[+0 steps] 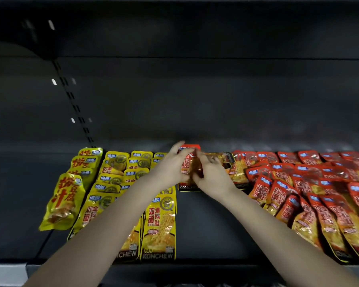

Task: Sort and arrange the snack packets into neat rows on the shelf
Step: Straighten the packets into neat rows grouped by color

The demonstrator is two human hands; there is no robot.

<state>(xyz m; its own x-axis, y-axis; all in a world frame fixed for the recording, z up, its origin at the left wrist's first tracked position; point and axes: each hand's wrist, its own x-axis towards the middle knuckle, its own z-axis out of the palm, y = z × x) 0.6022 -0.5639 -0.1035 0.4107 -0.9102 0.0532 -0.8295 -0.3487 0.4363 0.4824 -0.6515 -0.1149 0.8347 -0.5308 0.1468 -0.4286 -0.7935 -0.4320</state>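
Observation:
A red snack packet (188, 160) stands near the back middle of the dark shelf (211, 220). My left hand (171, 165) grips its left edge, and my right hand (210, 172) pinches its right side; both hands meet over the packet and hide its middle. Yellow packets (159, 222) lie in overlapping rows on the left. Red packets (311, 183) lie in a loose, jumbled heap on the right. An orange-yellow packet (235, 168) lies just right of my right hand.
A larger yellow packet (63, 200) with red lettering leans at the far left, with similar ones behind it. The slotted upright (75, 106) runs up the back panel. Bare shelf shows between the yellow and red groups, in front of my hands.

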